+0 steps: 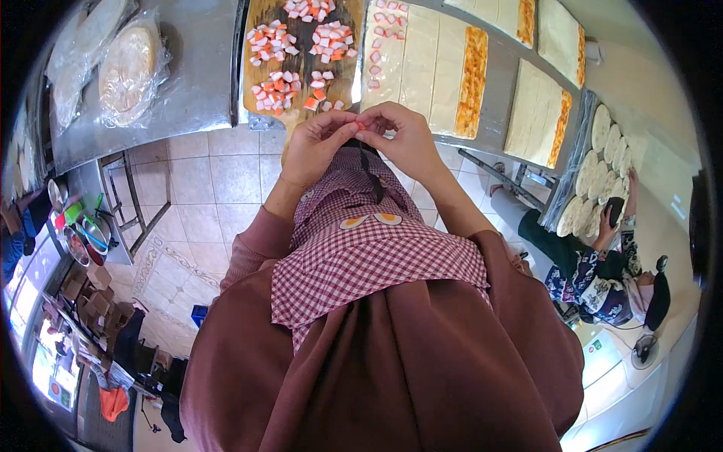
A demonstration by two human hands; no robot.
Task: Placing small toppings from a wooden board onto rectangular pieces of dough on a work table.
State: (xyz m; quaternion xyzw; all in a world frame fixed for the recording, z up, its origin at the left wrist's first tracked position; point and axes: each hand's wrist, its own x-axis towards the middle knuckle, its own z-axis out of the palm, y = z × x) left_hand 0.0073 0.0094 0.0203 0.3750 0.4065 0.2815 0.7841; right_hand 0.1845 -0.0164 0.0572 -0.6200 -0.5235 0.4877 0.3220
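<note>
My left hand (323,142) and my right hand (402,141) meet at the fingertips, pinching a small orange-red piece of crab stick (360,126) mostly covered by the fingers. Just beyond them is a wooden cutting board (305,53) bearing several heaps of diced crab stick (332,40). To its right lies a pale rectangular dough sheet (418,73), marked lengthwise into strips. Crab stick pieces (375,57) sit along its left strip, in short rows at the far end and singly nearer me. An orange, crumbly-looking layer (472,79) covers its right strip.
More dough sheets (528,113) with orange edges lie on the metal table (497,85). Flat dough rounds (599,164) rest at far right near a person (593,277) holding a dark phone-like object. Plastic-wrapped dough (129,73) is at left; bowls (96,233) stand lower left.
</note>
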